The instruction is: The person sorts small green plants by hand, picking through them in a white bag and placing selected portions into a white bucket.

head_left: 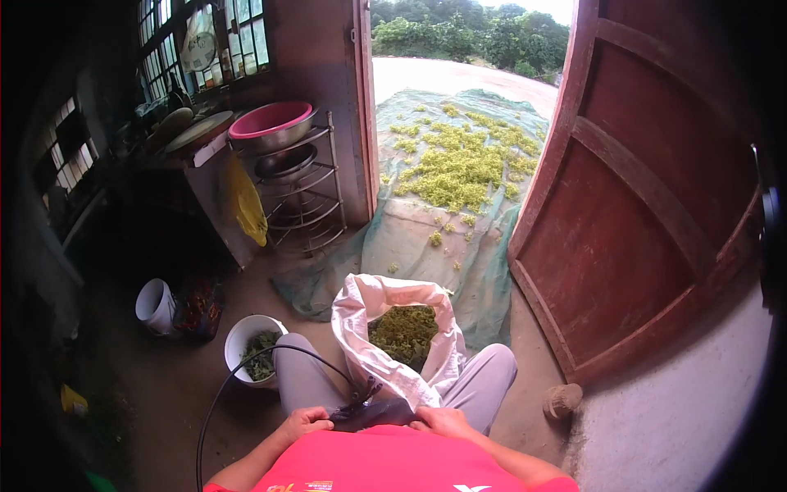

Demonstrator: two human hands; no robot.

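At my waist lies a dark object (366, 415), perhaps a pouch, with a black cable (240, 365) looping from it. My left hand (305, 421) has its fingers closed on the left end of the dark object. My right hand (436, 420) is at its right end, fingers curled there, partly hidden by my red shirt. Between my grey-clad knees an open white woven sack (358, 333) holds greenish-yellow plant clusters (403, 332), its rim rolled down. Left of my left knee stands a white bucket (239, 344) with green leaves in it.
An open red door (631, 164) is right, a round brown object (562, 402) at its foot. Through the doorway, green netting (484, 279) carries plant clusters (451, 156). A metal rack (324, 180) with basins (270, 119), a counter (205, 197) and another white bucket (154, 305) stand left.
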